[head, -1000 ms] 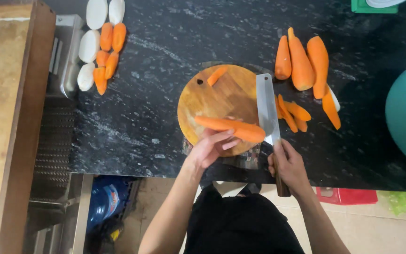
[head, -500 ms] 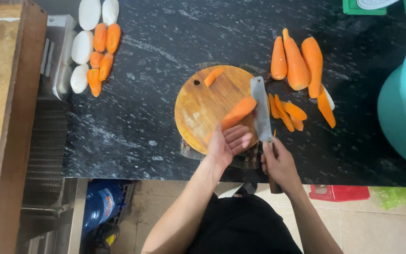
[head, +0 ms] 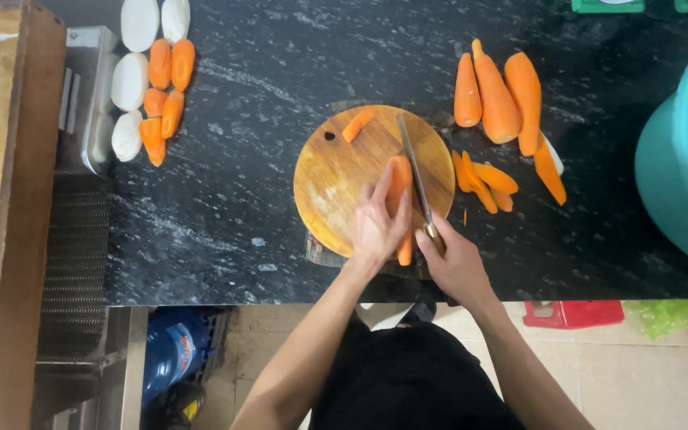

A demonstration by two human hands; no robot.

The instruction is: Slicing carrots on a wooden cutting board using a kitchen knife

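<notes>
On the far left of the dark tabletop (head: 232, 199), white pieces and carrot chunks (head: 165, 95) lie in a cluster. Further right, on the round wooden cutting board (head: 328, 183), the left hand (head: 377, 223) presses a carrot (head: 398, 185) flat, fingers spread along it. The knife (head: 414, 171) stands edge-down just beside those fingers — the right hand (head: 455, 267) is clenched on its handle. Fingertips are best curled back, with the blade kept upright and the carrot steady. Whole carrots (head: 497, 91) and cut strips (head: 483, 181) lie further right.
</notes>
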